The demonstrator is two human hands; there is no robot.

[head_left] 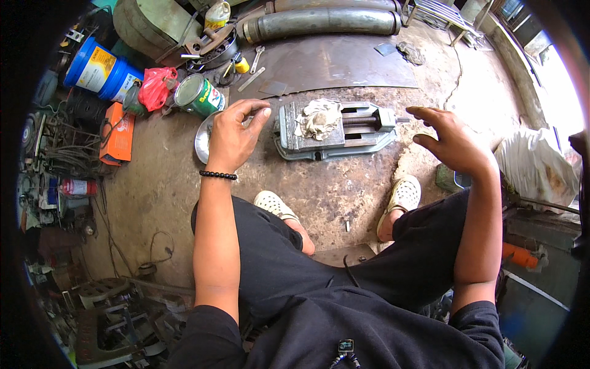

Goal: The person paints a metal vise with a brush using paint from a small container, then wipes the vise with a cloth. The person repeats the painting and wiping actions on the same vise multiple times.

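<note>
My left hand, with a beaded bracelet on the wrist, hangs in the air left of a grey machine vise. Its fingers are loosely bent, and I see nothing in them. Over on the vise's right, my right hand hovers near the end of the screw, fingers and thumb spread, holding nothing. The vise lies flat on the floor with a crumpled whitish rag on its left part. Partly hidden behind my left hand is a round shiny metal dish.
Beyond the vise lie a dark metal sheet, a wrench and large pipes. Left stand a green can, red plastic bag, blue buckets and orange box. A small metal piece lies between my feet.
</note>
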